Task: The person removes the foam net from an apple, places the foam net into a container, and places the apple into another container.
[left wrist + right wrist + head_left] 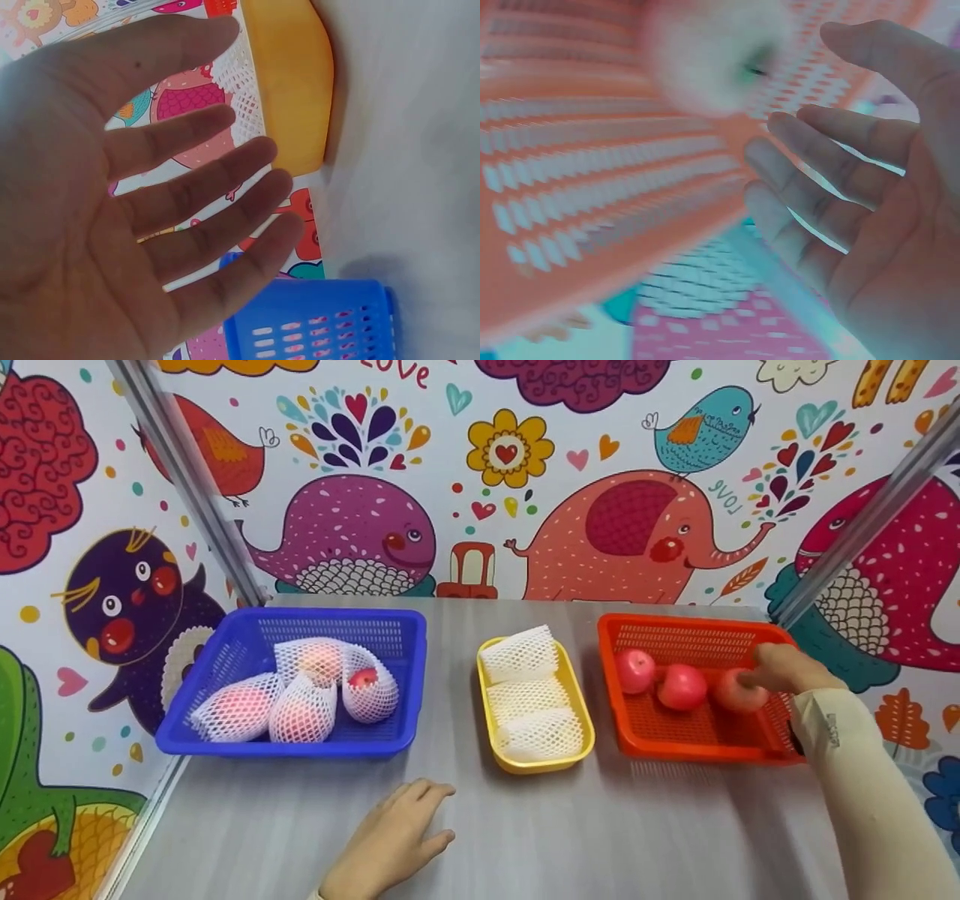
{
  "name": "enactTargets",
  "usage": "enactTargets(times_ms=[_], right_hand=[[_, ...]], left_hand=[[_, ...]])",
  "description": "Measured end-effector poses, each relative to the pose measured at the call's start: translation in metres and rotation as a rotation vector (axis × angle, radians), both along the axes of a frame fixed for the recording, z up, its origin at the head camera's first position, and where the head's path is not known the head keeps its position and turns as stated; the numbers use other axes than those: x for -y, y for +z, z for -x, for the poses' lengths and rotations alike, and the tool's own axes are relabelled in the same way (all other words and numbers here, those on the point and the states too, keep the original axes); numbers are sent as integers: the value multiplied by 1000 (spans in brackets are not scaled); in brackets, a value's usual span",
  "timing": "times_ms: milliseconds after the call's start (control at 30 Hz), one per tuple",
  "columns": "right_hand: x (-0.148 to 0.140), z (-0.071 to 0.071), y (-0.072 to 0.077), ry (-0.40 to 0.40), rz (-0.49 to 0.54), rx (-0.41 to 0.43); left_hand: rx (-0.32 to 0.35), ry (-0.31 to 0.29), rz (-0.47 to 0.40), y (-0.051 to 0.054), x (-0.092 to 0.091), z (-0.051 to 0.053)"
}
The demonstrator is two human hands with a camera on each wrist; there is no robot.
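My right hand is over the right side of the red basket, close to the rightmost apple. In the right wrist view its fingers are extended, and a gap separates them from that apple. Two more apples, a middle one and a left one, lie in the same basket. Above the table, in front of the baskets, my left hand holds nothing; its fingers are spread. White foam net sleeves lie in the yellow basket.
On the left stands a blue basket with several apples in white foam nets. The yellow basket sits between the blue and red ones on the grey table. Patterned panels with metal posts rise behind.
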State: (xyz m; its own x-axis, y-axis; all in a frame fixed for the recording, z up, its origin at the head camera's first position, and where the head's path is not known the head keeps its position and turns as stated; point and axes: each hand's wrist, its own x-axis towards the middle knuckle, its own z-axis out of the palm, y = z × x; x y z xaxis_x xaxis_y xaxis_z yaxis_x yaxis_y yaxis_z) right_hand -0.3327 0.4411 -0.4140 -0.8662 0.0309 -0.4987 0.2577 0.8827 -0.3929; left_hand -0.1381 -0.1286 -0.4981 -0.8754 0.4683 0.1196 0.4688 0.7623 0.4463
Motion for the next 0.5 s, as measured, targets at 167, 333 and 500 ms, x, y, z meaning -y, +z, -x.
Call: enactTargets(times_ms=[167, 333, 500], right_hand=[[32, -10, 8, 299, -209, -308], [78, -61, 4, 343, -245, -571], [125, -116, -9, 408, -232, -863]], left_hand=[[-20, -1, 1, 1, -1, 3], [-36, -12, -10, 3, -5, 4], [-91, -13, -10, 3, -7, 5]])
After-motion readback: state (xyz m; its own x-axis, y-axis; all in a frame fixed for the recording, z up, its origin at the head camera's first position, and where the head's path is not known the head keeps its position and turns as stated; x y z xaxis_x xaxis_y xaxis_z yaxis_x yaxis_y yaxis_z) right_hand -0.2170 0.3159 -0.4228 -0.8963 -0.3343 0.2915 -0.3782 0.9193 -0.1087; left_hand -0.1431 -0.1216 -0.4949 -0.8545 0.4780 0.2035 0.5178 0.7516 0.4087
